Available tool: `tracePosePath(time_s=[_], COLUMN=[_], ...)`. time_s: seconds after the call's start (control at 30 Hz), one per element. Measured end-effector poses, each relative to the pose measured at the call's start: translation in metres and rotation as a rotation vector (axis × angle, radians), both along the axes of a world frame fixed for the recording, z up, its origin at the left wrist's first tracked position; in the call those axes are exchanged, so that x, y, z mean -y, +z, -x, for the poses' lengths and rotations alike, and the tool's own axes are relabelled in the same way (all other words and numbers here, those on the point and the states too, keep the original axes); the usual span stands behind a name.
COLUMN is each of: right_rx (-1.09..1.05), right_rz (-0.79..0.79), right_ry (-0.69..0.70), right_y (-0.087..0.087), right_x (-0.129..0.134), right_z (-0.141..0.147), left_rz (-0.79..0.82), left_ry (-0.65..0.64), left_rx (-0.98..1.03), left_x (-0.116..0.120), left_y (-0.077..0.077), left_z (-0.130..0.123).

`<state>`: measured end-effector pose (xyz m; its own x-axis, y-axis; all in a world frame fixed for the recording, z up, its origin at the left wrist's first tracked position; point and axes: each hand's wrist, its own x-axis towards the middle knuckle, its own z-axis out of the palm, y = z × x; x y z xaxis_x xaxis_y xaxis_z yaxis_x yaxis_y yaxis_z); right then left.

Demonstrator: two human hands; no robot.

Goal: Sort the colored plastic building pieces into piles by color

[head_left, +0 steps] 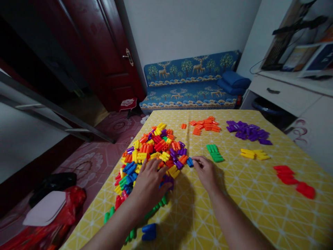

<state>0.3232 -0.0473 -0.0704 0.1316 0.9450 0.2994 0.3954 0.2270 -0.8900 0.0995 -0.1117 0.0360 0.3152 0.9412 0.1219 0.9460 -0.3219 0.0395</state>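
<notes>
A heap of mixed-colour plastic building blocks (153, 147), shaped like joined tubes, covers the left part of the table. My left hand (149, 178) lies over the near side of this heap with its fingers spread, hiding some blocks below. At the heap's right edge, my right hand (207, 172) pinches a small blue block (190, 162) between thumb and fingertips. Apart from the heap lie sorted groups: orange blocks (206, 125), purple blocks (248, 132), green blocks (215, 153), yellow blocks (255, 154) and red blocks (286, 175). Another blue block (149, 232) sits near the front.
The table wears a yellow patterned cloth (247, 215). Beyond it stands a blue sofa (182, 90) with a deer print. A white cabinet (283, 93) is at the right, a dark red door (104, 52) at the back left. Red and black bags (75, 201) lie on the floor.
</notes>
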Motion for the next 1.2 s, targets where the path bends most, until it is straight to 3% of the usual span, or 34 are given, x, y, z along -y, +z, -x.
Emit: tracePosePath(time_s=[0.07,0.17,0.27,0.33,0.57,0.73,1.03,1.2], right_rx=[0.009,0.013,0.021,0.039,0.026,0.12,0.137,0.181], right_rz=[0.008,0.017,0.031,0.033,0.011,-0.007,-0.021,-0.019], right_ry=[-0.009,-0.02,-0.019,-0.024,0.014,0.021,0.092,0.161], right_y=[0.001,0.002,0.004,0.005,0.001,0.004,0.002,0.0], right_x=[0.001,0.002,0.002,0.002,0.001,0.003,0.004,0.003], right_z=[0.0,0.0,0.001,0.001,0.002,0.002,0.002,0.004], left_rz=[-0.103,-0.134,-0.121,-0.126,-0.139,-0.121,-0.105,-0.125], left_ry=[0.08,0.065,0.052,0.061,0.025,0.094,0.217,0.237], left_rx=[0.009,0.038,0.031,0.028,0.066,0.108,0.099,0.24], left_x=[0.025,0.058,0.076,0.076,0.025,-0.017,-0.079,-0.099], left_y=[-0.012,-0.035,-0.053,-0.06,-0.064,-0.062,-0.06,-0.058], left_z=[0.02,0.04,0.041,0.034,-0.001,-0.024,-0.04,-0.048])
